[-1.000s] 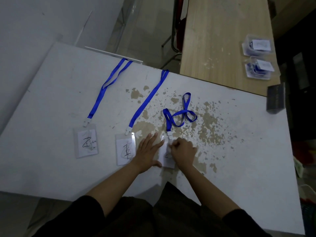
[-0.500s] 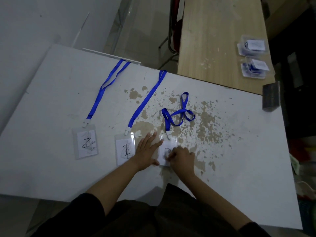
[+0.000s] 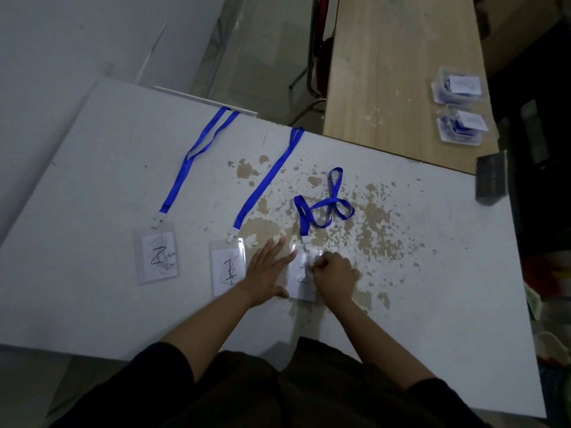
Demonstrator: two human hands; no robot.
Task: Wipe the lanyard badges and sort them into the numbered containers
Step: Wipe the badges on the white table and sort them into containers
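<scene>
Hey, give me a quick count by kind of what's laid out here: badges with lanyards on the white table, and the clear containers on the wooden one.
Lanyard badges on the white table: 3 (left badge, middle badge, right badge under the hands)
Clear containers on the wooden table: 2 (far container, near container)
Total: 5

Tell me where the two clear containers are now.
In the head view, the two containers sit at the far right on the wooden table, one behind the other, beyond the white table and far from both hands.
</scene>
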